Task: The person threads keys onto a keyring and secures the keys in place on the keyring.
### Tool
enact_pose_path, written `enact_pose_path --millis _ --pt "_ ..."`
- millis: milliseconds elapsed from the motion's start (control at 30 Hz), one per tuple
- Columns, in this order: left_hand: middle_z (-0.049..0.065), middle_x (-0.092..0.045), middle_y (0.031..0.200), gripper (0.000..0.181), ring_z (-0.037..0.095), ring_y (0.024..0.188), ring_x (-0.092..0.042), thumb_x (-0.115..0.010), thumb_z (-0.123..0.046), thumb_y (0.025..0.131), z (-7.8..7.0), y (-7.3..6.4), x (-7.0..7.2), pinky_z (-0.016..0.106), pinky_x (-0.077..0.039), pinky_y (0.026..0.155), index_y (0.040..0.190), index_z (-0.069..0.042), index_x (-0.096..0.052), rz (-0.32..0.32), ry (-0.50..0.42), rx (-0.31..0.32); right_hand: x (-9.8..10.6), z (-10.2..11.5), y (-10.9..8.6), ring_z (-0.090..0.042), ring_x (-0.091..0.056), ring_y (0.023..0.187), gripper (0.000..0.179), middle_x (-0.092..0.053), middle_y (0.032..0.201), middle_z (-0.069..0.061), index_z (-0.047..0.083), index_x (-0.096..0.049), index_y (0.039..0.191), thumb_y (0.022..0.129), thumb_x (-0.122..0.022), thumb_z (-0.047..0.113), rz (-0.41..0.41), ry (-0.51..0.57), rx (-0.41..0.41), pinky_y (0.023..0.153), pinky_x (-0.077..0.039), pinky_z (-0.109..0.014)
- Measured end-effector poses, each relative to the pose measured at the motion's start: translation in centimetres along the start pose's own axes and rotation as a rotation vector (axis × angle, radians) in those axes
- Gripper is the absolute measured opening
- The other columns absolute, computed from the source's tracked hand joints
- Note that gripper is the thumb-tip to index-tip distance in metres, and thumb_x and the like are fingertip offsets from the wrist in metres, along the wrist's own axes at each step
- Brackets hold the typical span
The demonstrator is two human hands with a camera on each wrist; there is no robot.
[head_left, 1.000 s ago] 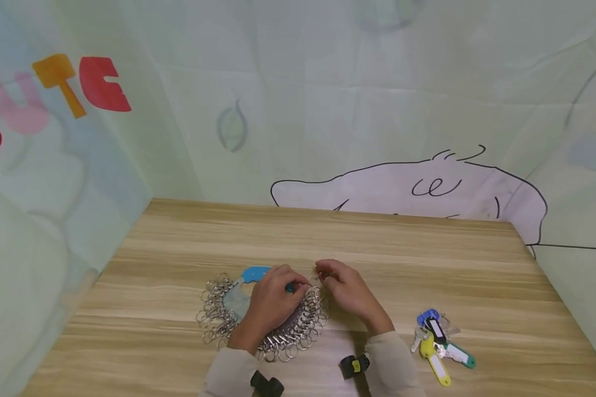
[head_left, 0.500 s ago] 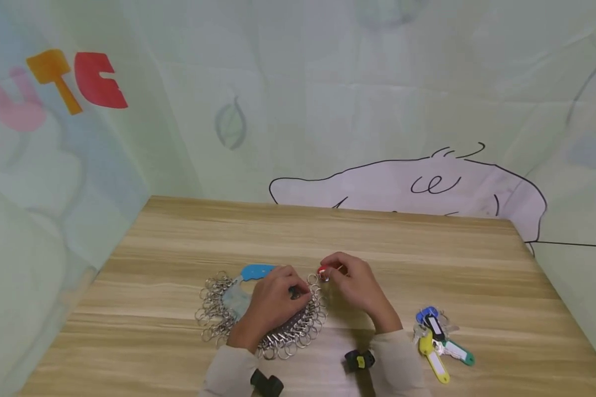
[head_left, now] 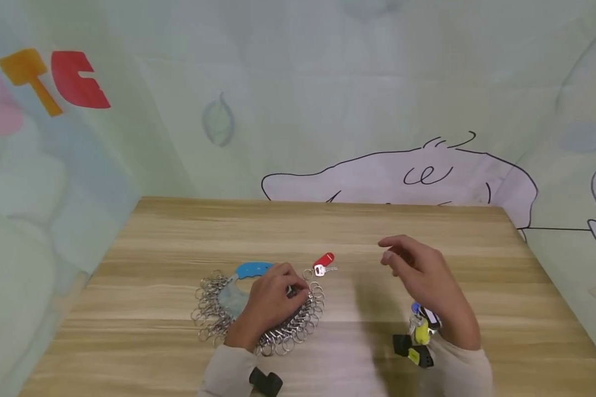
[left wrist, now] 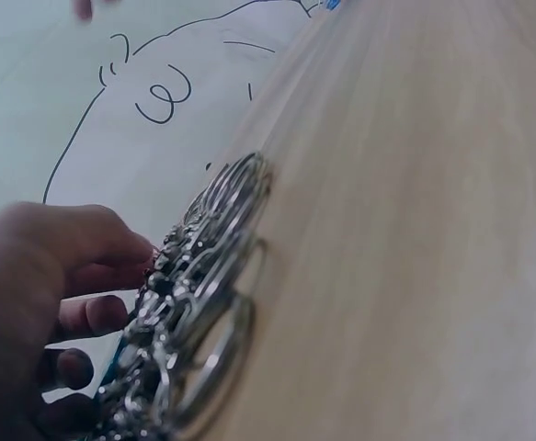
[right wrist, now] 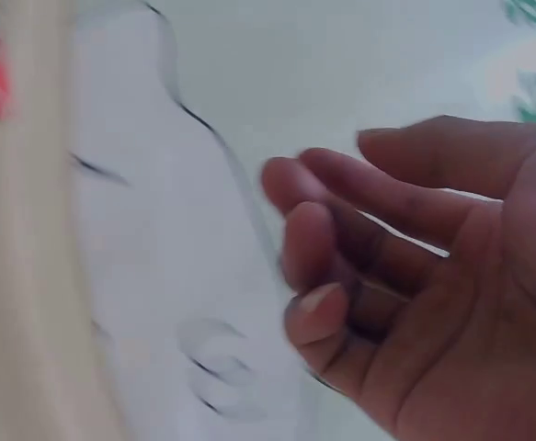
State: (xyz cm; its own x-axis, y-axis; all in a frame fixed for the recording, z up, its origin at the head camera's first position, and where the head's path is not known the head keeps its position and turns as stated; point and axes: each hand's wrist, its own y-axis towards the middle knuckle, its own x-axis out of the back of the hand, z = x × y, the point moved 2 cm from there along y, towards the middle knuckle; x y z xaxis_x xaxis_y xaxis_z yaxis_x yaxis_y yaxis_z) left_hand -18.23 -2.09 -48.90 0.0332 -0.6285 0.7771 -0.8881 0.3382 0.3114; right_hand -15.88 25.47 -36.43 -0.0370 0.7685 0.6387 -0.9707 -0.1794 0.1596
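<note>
A large key holder (head_left: pixel 233 300) with a blue handle (head_left: pixel 252 269) lies on the table, its rim fringed with several metal clips and split rings (head_left: pixel 300 325). Over its right half rests my left hand (head_left: pixel 277 300); thumb and forefinger pinch one of the clips at the edge. That hand (left wrist: pixel 56 276) also shows against the clips (left wrist: pixel 189 303) in the left wrist view. Just beyond the holder lie a silver key (head_left: pixel 320 270) and its red tag (head_left: pixel 324 259). Raised to the right, my right hand (head_left: pixel 424 273) has loosely bent fingers and holds nothing, as its wrist view confirms.
A bunch of keys with coloured tags (head_left: pixel 420 332) lies at the right, partly behind my right wrist. Wrist cameras (head_left: pixel 265 381) are strapped to both sleeves. A printed cloth (head_left: pixel 298 110) hangs behind the wooden table (head_left: pixel 203 226).
My right hand has let go of the key with the red tag, leaving it on the table, and has moved right and up. The left hand stays on the key holder.
</note>
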Motion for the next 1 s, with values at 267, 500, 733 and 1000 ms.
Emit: enact_pose_path --millis 267,500,733,1000 --pt "-0.012 -0.055 0.087 0.007 0.008 0.077 -0.051 -0.079 -0.018 0.085 0.7 0.5 1.4 0.028 -0.043 0.059 0.091 -0.02 -0.081 -0.105 -0.05 0.02 4.9 -2.0 -1.6 -0.019 -0.058 0.073 0.012 -0.065 0.085 0.0 0.007 -0.069 0.105 0.099 -0.059 0.006 0.017 -0.259 -0.09 0.061 -0.048 -0.033" --pt "-0.009 -0.058 0.086 0.006 0.014 0.08 -0.055 -0.078 -0.014 0.085 1.6 0.7 2.4 0.029 -0.045 0.061 0.089 -0.018 -0.08 -0.186 -0.084 0.05 2.3 -7.4 0.7 -0.022 -0.052 0.068 0.003 -0.056 0.079 -0.006 0.002 -0.067 0.091 0.089 -0.065 0.003 0.172 -0.266 -0.286 0.058 -0.044 -0.037" --pt "-0.01 -0.059 0.086 0.006 0.012 0.079 -0.053 -0.082 -0.015 0.083 1.4 0.8 1.5 0.031 -0.044 0.065 0.087 -0.019 -0.08 -0.149 -0.08 0.028 0.7 -9.6 0.4 -0.023 -0.057 0.073 0.003 -0.059 0.086 -0.008 0.003 -0.065 0.087 0.088 -0.068 0.004 0.21 -0.24 -0.415 0.062 -0.05 -0.037" --pt "-0.013 -0.057 0.086 0.002 0.009 0.078 -0.051 -0.079 -0.019 0.084 0.6 -0.2 0.2 0.028 -0.043 0.065 0.087 -0.019 -0.079 -0.064 -0.08 0.034 0.0 -10.9 -2.5 -0.022 -0.057 0.071 0.012 -0.06 0.078 -0.005 0.007 -0.067 0.078 0.083 -0.068 -0.004 0.198 -0.205 -0.474 0.06 -0.05 -0.036"
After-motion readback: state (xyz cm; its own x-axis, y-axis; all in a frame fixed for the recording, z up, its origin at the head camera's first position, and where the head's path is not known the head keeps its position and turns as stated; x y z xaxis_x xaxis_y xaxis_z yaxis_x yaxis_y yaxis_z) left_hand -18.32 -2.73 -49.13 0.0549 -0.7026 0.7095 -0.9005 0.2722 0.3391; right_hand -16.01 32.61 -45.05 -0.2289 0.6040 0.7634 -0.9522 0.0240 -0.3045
